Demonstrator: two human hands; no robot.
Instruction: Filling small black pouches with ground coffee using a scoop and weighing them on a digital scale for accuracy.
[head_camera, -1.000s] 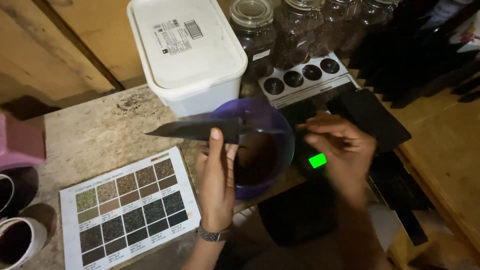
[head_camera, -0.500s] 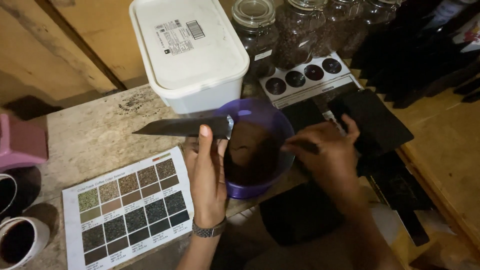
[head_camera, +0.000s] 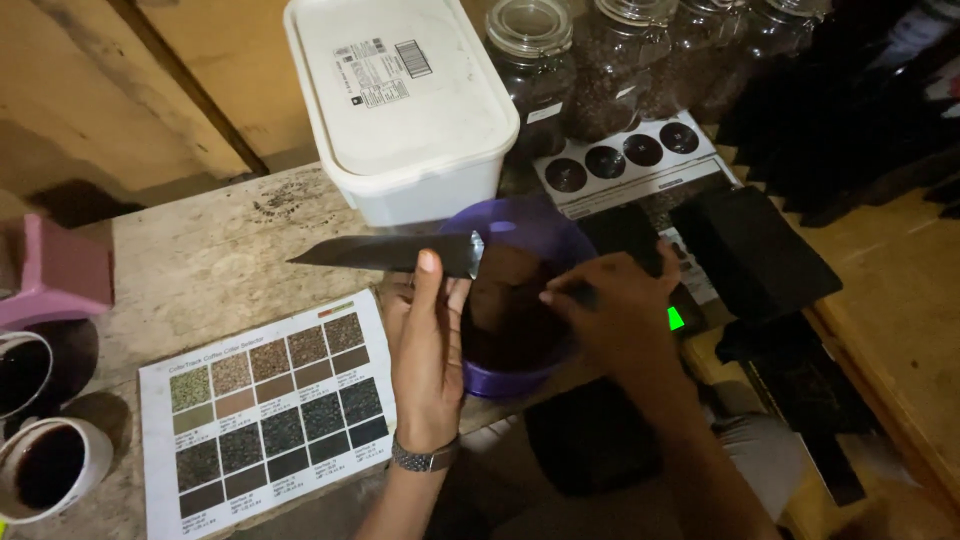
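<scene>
Head view shows us our left hand (head_camera: 425, 335) wrapped around the handle of a long dark steel knife (head_camera: 385, 252), thumb laid flat along the grip, the blade pointing left and held level above the worn wooden table (head_camera: 210, 275). The knife looks stiff, thin and smooth-sided, so we judge the handle to be the only safe place to hold it. Our right hand (head_camera: 610, 310) is curled, fingertips pinched together inside the round purple plastic bowl (head_camera: 545, 225), which holds a dark, loose, grainy mass. We judge the bowl light and slick, apt to slide if pushed at the rim. It sits at the table's near edge, just in front of a white lidded plastic tub (head_camera: 400, 110). Beside our left wrist lies a glossy printed chart of brown and green colour swatches (head_camera: 270, 410).
</scene>
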